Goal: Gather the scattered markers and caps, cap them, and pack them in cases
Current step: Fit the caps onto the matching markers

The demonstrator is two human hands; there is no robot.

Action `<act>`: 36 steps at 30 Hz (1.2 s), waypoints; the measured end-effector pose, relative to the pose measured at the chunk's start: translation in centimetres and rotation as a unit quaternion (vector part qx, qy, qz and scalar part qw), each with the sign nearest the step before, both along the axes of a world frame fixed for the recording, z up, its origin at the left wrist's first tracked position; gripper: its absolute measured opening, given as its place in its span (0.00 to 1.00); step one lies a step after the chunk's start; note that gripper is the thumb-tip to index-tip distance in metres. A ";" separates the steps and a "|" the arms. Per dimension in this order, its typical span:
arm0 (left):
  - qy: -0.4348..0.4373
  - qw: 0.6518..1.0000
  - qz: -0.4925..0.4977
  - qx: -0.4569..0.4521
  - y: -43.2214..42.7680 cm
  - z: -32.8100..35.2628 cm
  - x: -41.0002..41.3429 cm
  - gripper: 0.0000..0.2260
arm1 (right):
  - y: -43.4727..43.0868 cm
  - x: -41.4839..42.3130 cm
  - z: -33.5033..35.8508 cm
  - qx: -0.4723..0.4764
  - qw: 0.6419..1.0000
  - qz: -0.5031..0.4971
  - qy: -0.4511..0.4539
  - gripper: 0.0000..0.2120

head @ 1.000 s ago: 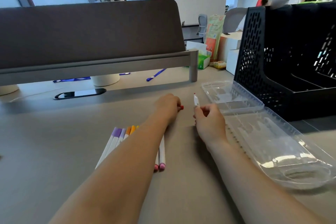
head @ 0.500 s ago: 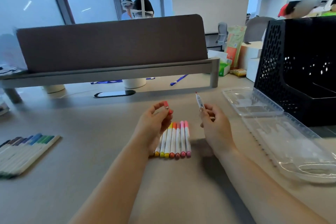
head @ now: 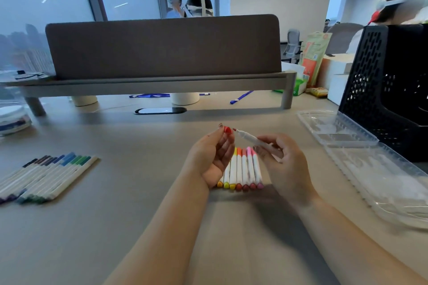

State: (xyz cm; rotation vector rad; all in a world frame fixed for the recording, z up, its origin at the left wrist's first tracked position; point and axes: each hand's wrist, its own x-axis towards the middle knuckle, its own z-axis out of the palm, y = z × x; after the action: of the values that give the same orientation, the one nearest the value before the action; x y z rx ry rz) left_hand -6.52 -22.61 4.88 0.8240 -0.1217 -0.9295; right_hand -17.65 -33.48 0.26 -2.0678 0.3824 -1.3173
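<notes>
My left hand (head: 214,155) pinches a small red cap (head: 227,130) between thumb and fingers. My right hand (head: 281,164) grips an uncapped white marker (head: 252,139), its tip pointing left and nearly touching the cap's mouth. On the table under both hands lies a neat row of several capped warm-coloured markers (head: 243,169), yellow through pink. A second row of several capped markers (head: 46,176), purple, blue and green, lies at the far left. A clear plastic case (head: 379,169) lies open on the right, with nothing in it that I can see.
A black perforated crate (head: 389,90) stands behind the case at the right. A grey desk divider (head: 162,48) on a raised shelf crosses the back, with a cable slot (head: 161,110) below it. A round white tub (head: 11,118) sits at the left edge. People sit beyond the divider.
My left hand lifted the red cap off the table and turned toward the marker. My right hand tilted the marker's tip left to meet it. The view swung left, bringing the left marker row into sight.
</notes>
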 end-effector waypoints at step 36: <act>-0.594 0.768 0.129 0.202 0.0 -0.8 1.7 0.16 | 0.0 0.0 0.8 -0.032 0.989 -0.094 0.113 0.07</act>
State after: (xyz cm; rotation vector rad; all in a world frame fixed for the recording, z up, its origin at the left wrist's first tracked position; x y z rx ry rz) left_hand -4.83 -22.57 4.04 1.7054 -0.9112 -0.0286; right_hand -17.67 -33.49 1.09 -2.2899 0.6572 -1.2158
